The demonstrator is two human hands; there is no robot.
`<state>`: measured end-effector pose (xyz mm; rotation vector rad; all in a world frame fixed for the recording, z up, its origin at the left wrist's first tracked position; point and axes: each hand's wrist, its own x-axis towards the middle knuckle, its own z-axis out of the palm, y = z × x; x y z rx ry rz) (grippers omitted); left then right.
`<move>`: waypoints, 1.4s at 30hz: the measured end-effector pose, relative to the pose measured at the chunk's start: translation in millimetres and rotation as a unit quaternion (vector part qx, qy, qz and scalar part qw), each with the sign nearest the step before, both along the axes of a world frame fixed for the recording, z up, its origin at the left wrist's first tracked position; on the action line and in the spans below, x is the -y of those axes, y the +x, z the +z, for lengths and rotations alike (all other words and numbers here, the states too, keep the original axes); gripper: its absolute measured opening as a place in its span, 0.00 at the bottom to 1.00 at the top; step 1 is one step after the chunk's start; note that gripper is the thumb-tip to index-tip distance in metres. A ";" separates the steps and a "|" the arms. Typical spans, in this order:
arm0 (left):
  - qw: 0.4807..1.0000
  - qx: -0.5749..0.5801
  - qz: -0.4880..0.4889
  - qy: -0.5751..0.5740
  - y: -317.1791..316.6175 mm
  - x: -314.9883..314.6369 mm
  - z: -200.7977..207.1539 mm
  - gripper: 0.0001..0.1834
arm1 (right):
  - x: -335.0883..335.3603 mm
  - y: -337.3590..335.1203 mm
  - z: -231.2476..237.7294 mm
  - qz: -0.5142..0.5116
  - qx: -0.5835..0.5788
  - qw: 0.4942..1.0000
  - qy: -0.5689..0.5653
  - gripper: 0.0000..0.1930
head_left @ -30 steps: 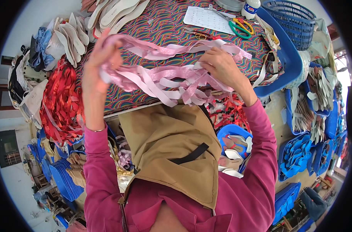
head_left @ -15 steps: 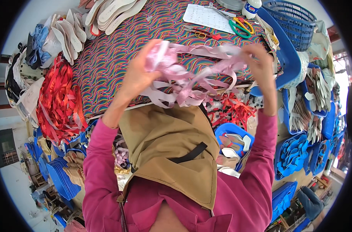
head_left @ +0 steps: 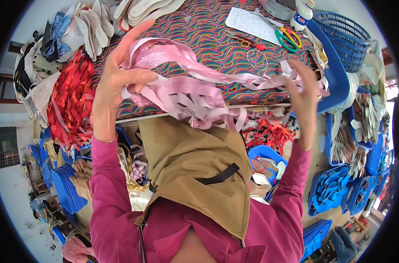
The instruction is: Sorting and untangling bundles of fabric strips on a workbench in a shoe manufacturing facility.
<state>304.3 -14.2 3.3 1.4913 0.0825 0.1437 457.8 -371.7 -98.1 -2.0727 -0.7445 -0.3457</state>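
A bundle of shiny pink strips (head_left: 195, 94) stretches between my two hands, over the near edge of the patterned table cover. My left hand (head_left: 114, 81) grips the bulky looped end, its thumb across the strips and one finger stretched out away from them. Thinner strips run over to my right hand (head_left: 305, 94), whose curled fingers are around the tangled far ends; motion blurs its fingertips. Loose pink ends hang by the table's edge above my brown apron (head_left: 195, 153). Past the strips, a thin pale ring (head_left: 257, 60) shows against the cover.
Scissors with green and yellow handles (head_left: 288, 39), small snips (head_left: 243, 40), a white sheet (head_left: 252, 26) and a bottle (head_left: 302, 15) are farther back. Red strips (head_left: 70, 101) hang at the left. A blue basket (head_left: 342, 41) and blue tray (head_left: 333, 74) stand at the right.
My left hand has moved left with the looped end, and my right hand slightly right and down. The pink strips are more drawn out between them. The pale ring has come into sight.
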 end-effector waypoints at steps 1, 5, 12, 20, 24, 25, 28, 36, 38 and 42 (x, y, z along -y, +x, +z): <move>0.999 0.005 -0.023 -0.028 -2.3 2.6 8.3 0.49 | -28.8 -12.5 9.8 0.094 -0.025 0.995 0.001 0.30; 0.996 0.033 -0.065 -0.047 0.7 28.8 44.3 0.51 | -118.3 -39.1 18.3 0.226 -0.052 0.972 0.034 0.42; 0.988 0.046 -0.097 -0.109 -30.0 -14.3 54.9 0.51 | -101.0 11.5 62.1 0.182 -0.045 0.976 0.114 0.25; 0.936 -0.076 -0.273 -0.210 -16.1 54.3 -1.0 0.51 | -17.8 0.4 172.6 0.085 0.031 0.996 -0.017 0.28; 0.934 -0.015 -0.282 -0.220 -18.8 47.2 13.0 0.49 | -42.4 -19.3 146.0 0.335 -0.036 0.934 -0.119 0.58; 0.931 0.001 -0.293 -0.217 -19.4 45.5 19.0 0.49 | -55.0 -22.8 126.9 0.362 -0.066 0.925 -0.096 0.60; 0.934 0.015 -0.294 -0.200 -20.8 48.5 30.7 0.48 | -100.2 -75.1 102.6 0.466 -0.328 0.803 0.176 0.66; 0.969 0.025 -0.207 -0.135 -35.2 35.6 50.7 0.47 | -74.7 -63.0 113.3 0.475 -0.391 0.781 0.108 0.55; 0.964 0.016 -0.225 -0.144 -36.3 29.8 50.6 0.47 | -66.1 -58.9 118.3 0.348 -0.244 0.904 -0.049 0.46; 0.951 0.014 -0.279 -0.136 -22.9 26.5 50.5 0.47 | -31.3 -17.6 163.9 0.264 -0.089 0.958 -0.069 0.20</move>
